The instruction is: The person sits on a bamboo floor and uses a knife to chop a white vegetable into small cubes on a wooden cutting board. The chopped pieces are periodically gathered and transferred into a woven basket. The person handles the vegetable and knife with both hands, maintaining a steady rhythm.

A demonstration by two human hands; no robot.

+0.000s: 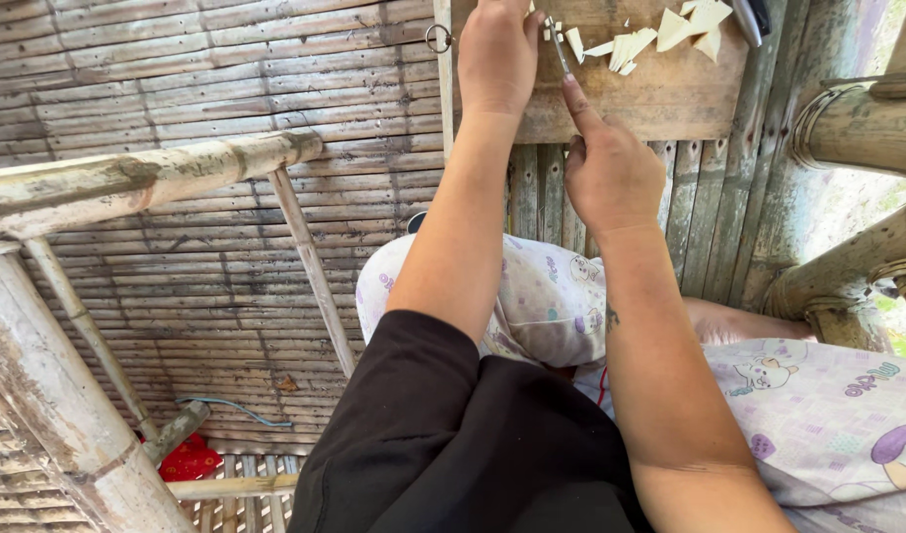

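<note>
— What do the hands have, seen from the head?

— The right hand (611, 173) grips a knife (560, 47), forefinger along the blade. The left hand (497, 54) presses down on a pale strip, mostly hidden, at the wooden board's (650, 99) far edge.

— And the cut pieces (660, 35)?

— At the board's far right corner. They look light, stiff, probably brittle; pinch them by the edges.

Daylit slatted bamboo floor (206, 89) and bamboo poles (137, 178).
</note>
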